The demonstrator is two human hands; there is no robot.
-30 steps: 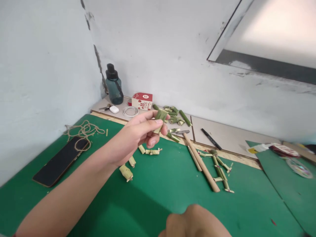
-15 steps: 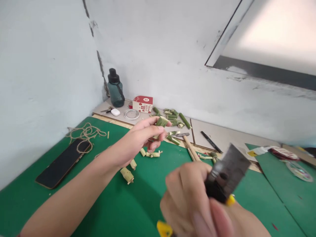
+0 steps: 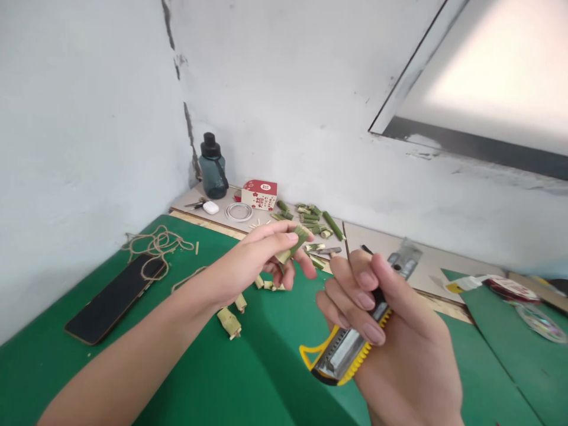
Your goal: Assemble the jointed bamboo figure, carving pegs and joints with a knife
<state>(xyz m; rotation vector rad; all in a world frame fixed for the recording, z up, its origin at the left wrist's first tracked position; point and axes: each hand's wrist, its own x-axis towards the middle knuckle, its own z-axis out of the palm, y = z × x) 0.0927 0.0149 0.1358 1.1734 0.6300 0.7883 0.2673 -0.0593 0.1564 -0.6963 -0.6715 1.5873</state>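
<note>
My left hand (image 3: 261, 260) pinches a short green bamboo piece (image 3: 296, 241) between thumb and fingers, raised above the green mat (image 3: 133, 331). Close to its right, my right hand (image 3: 390, 331) is wrapped round a yellow and black utility knife (image 3: 346, 349); the blade (image 3: 403, 260) points up and away, toward the back. The blade tip and the bamboo piece are apart. Several cut bamboo bits (image 3: 231, 322) lie on the mat under my left hand.
A black phone (image 3: 113, 299) and a tangle of twine (image 3: 155, 242) lie at the left. At the back corner stand a dark bottle (image 3: 213, 167), a red and white box (image 3: 260, 194), a white cable coil (image 3: 238, 211) and more bamboo pieces (image 3: 317, 218). Packaging (image 3: 510, 287) sits at far right.
My right hand rose from the bottom edge holding the utility knife and turned it so its blade points away. My left hand stayed up with the bamboo piece.
</note>
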